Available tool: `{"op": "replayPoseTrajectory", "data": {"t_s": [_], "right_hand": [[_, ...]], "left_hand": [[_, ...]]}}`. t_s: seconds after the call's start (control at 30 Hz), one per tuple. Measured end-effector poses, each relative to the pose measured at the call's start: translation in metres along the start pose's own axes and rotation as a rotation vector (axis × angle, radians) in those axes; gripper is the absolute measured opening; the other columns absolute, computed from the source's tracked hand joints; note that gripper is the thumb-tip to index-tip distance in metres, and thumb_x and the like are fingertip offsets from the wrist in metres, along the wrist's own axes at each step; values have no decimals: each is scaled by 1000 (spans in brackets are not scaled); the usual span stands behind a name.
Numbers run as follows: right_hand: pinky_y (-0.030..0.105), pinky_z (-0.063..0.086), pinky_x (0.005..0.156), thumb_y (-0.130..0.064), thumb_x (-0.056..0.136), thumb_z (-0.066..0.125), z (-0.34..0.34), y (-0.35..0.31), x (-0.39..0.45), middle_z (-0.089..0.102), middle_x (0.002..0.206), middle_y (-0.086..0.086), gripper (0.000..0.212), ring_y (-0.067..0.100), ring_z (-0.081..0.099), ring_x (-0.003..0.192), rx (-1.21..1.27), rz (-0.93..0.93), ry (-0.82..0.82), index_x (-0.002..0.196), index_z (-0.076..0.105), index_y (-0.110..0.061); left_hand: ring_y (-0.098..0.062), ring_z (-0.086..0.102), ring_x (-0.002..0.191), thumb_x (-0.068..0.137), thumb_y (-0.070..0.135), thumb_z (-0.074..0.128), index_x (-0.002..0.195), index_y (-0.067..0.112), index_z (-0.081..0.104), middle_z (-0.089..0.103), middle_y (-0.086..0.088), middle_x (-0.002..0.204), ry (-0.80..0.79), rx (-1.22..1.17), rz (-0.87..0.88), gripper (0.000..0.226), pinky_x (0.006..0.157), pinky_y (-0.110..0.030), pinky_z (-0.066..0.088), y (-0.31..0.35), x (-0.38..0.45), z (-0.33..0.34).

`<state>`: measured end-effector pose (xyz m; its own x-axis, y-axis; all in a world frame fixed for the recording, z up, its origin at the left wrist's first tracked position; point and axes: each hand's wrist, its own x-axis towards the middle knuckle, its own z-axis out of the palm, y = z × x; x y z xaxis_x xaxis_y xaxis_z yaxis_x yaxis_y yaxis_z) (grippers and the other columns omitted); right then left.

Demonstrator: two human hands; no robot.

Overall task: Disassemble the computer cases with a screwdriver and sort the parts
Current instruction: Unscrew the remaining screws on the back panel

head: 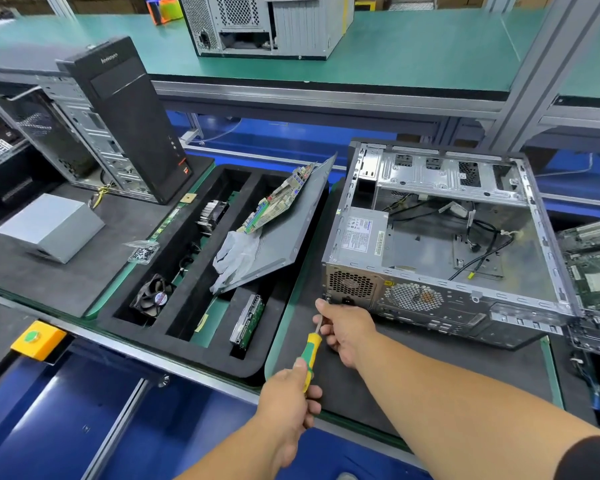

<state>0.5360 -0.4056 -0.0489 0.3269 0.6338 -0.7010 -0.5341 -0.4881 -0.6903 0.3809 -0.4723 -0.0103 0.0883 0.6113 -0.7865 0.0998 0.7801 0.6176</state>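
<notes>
While the screwdriver [310, 355] is gripped by its handle in the left hand [286, 396] and its shaft is pinched and steered by the right hand [343, 332], a rear-corner screw beside the power supply [359, 237] of the opened computer case [444, 244] is apparently being addressed; next, steady turning is called for.

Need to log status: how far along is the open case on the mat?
Done: side panel and motherboard are off, lying over the sorting tray. In hand: left hand holds the screwdriver, right hand steadies its shaft at the case rear corner. Left: power supply and cables are inside.
</notes>
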Motion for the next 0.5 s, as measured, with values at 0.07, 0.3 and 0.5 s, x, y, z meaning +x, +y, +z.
{"op": "replayPoseTrajectory", "data": {"t_s": [0.07, 0.3, 0.5], "right_hand": [[20, 31, 39, -22, 90, 78, -2, 0, 0, 76, 76, 9, 17, 7, 48, 44, 15, 11, -18, 95, 71, -8], [21, 30, 38, -15, 94, 71, -6, 0, 1, 77, 80, 11, 12, 7, 48, 44, 38, 42, -58, 100, 70, -4], [20, 30, 38, -13, 95, 69, -6, 0, -2, 75, 76, 10, 13, 7, 48, 45, 42, 35, -77, 103, 69, -3]], "left_hand": [[-13, 46, 48, 108, 43, 50, 112, 4, 63, 62, -4, 65, -3, -11, -19, 41, 45, -27, 34, 1, -1, 0], [-13, 44, 49, 109, 38, 50, 114, 5, 63, 59, -5, 67, -15, -30, -29, 36, 48, -27, 34, 3, -6, -2], [-13, 44, 50, 109, 37, 50, 114, 6, 62, 58, -6, 70, -15, -30, -8, 33, 47, -27, 35, 2, -9, -6]]}}
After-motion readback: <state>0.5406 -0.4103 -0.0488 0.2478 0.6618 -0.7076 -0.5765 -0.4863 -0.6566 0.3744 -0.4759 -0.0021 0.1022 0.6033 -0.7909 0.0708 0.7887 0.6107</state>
